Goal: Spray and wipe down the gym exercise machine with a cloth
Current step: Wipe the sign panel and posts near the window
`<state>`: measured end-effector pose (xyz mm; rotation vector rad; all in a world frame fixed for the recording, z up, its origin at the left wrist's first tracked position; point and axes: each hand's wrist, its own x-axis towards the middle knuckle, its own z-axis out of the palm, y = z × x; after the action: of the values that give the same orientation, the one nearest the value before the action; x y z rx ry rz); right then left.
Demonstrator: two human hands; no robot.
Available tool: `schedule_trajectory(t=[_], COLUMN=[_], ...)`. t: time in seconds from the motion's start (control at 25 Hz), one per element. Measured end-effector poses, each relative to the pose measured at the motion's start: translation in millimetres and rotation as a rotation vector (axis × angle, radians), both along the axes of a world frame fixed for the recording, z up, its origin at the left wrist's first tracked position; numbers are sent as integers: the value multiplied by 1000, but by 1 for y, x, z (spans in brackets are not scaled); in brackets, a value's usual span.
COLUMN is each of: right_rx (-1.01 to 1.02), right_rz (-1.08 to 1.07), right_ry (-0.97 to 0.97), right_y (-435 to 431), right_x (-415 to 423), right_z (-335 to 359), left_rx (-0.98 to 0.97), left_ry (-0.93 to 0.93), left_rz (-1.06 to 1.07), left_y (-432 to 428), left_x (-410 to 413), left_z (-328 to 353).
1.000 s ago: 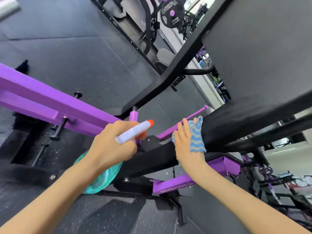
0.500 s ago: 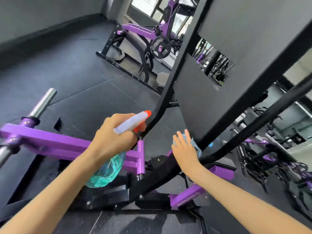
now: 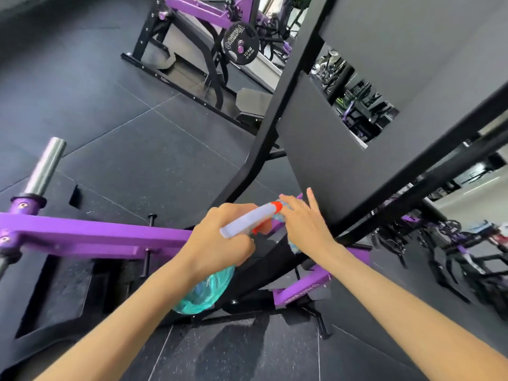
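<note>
Head view of the exercise machine [image 3: 270, 125]. Its frame is matte black tubing of rectangular section, and a flat, smooth black panel [image 3: 324, 160] is fixed beside the slanted upright. A glossy purple lever arm [image 3: 96, 232] runs in from the left and ends in a bare cylindrical steel sleeve [image 3: 45, 166].

The left hand [image 3: 217, 243] curls around the neck of the spray bottle [image 3: 204, 294], with the index finger at the orange trigger. The bottle has a white plastic head, an orange nozzle tip and a rounded, translucent teal body, and the nozzle points toward the right hand [image 3: 305, 226]. That hand lies flat with the fingers straight and slightly spread. It presses the cloth [image 3: 294, 248] against the black frame at the panel's lower edge. The cloth is soft and light blue, and only its edges show from under the palm and fingertips.

A purple base bracket [image 3: 302, 290] lies below the right wrist. The floor [image 3: 123, 149] is dark, speckled rubber tile with visible seams. In the background, a round black weight plate [image 3: 241, 45] marked 10 KG hangs on another purple machine.
</note>
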<state>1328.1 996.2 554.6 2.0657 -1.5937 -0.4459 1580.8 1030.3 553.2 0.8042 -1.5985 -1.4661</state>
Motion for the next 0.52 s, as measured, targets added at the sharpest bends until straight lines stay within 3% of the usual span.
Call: schedule_trajectory(t=[0.08, 0.16, 0.36, 0.52], right_rx=[-188, -199, 130, 370], right_rz=[-38, -129, -176, -142], right_ry=[333, 512, 623, 697], right_y=[-3, 4, 11, -6], right_x=[-18, -31, -56, -77], right_z=[12, -1, -104, -195], left_rx=[24, 31, 78, 45], left_ry=[-10, -21, 12, -65], left_rz=[-1, 19, 22, 45], left_y=[-4, -11, -31, -42], left_x=[-1, -1, -14, -33], left_z=[-12, -24, -54, -91])
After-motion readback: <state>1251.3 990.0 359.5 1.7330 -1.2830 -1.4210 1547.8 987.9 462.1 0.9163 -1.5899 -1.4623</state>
